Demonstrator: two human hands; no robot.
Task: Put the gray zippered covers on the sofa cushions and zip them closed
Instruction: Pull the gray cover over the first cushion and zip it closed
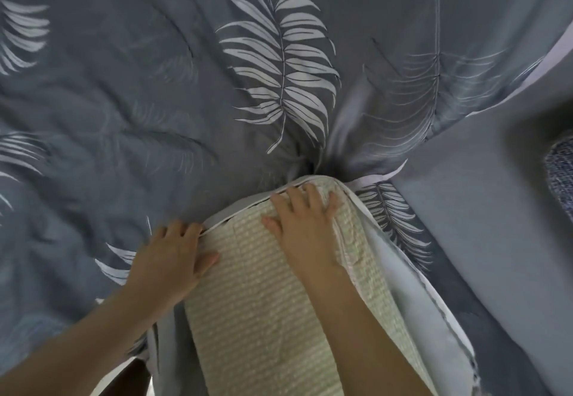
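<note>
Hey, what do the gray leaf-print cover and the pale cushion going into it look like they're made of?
Gray cover: thin woven cloth, perhaps cotton or polyester, faintly sheeny; it bunches in soft folds. Cushion: cream, matte textile with a ribbed, dotted weave; its filling is hidden.

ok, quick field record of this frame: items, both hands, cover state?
cushion: beige, ribbed; far end inside the cover, near part outside
cover: gray, leaf print, spread out; opening wraps the cushion's far end
state: cover not zipped
left hand: at the opening's edge, thumb on cushion; grip unclear
right hand: flat, fingers spread, pressing the cushion's far end
blue fabric: woven, at the right edge, partly in view
</note>
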